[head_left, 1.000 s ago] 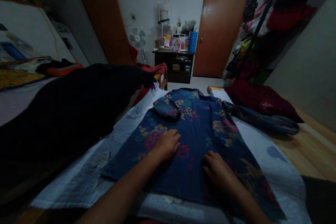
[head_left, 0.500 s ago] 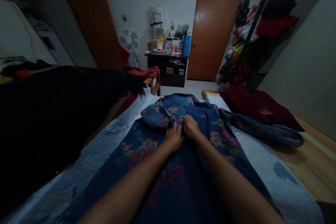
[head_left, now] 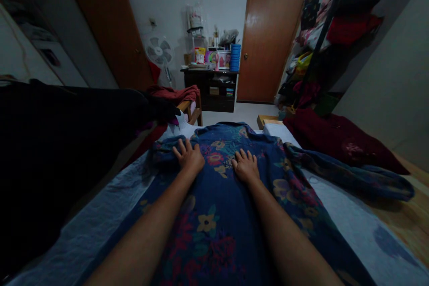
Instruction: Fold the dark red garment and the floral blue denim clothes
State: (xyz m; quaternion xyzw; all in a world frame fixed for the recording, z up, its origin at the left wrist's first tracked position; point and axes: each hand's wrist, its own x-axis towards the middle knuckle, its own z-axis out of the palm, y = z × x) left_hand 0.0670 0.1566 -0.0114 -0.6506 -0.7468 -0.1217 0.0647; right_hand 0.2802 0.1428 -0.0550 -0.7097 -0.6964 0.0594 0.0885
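Observation:
A dark blue floral garment (head_left: 217, 196) with long sleeves lies spread over a pale cloth (head_left: 348, 210), its collar at the far end. My left hand (head_left: 190, 157) rests on its upper left part, beside the left sleeve, with fingers spread. On the upper middle of the garment lies my right hand (head_left: 246, 165), palm down and fingers apart. Neither hand grips anything. The right sleeve (head_left: 355, 172) stretches out to the right, over the cloth's edge.
Dark clothes (head_left: 67, 143) are heaped on the left. A maroon cloth item (head_left: 345, 140) lies at right on a wooden surface (head_left: 412, 228). Farther back stand a fan (head_left: 160, 51), a dark cabinet (head_left: 209, 91) and a wooden door (head_left: 266, 40).
My left hand has moved left, away from my right hand, and its fingers have spread. The bunched fabric between them now lies flatter, and the left sleeve has shifted outward.

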